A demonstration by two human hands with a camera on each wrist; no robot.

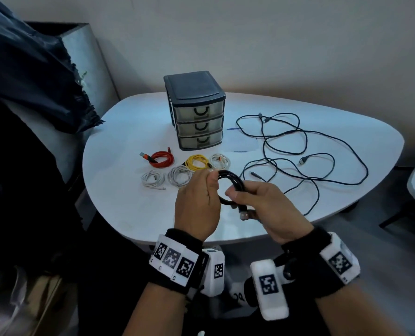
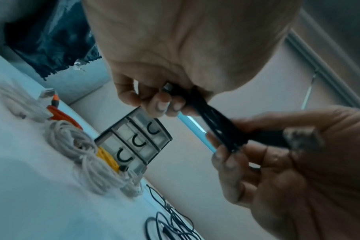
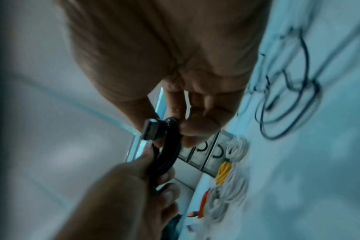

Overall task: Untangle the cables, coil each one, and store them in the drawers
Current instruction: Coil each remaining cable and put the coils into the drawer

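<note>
5 coiled cables (image 1: 186,166) crowd the table just before the drawer unit (image 1: 198,112) — loose black cables (image 1: 296,151) sprawl right of it.

- The right hand (image 3: 175,65) pinches a coiled black cable (image 3: 169,149), its USB plug (image 3: 149,129) jutting out beside the thumb.
- The left hand (image 3: 121,194) grips the same coil from below.
- Behind them stand the drawers (image 3: 203,155).
- On the pale surface (image 3: 329,162) lie white coils (image 3: 232,183), a yellow coil (image 3: 223,173), an orange cable (image 3: 203,201) and loose dark cables (image 3: 288,100), all blurred.
</note>
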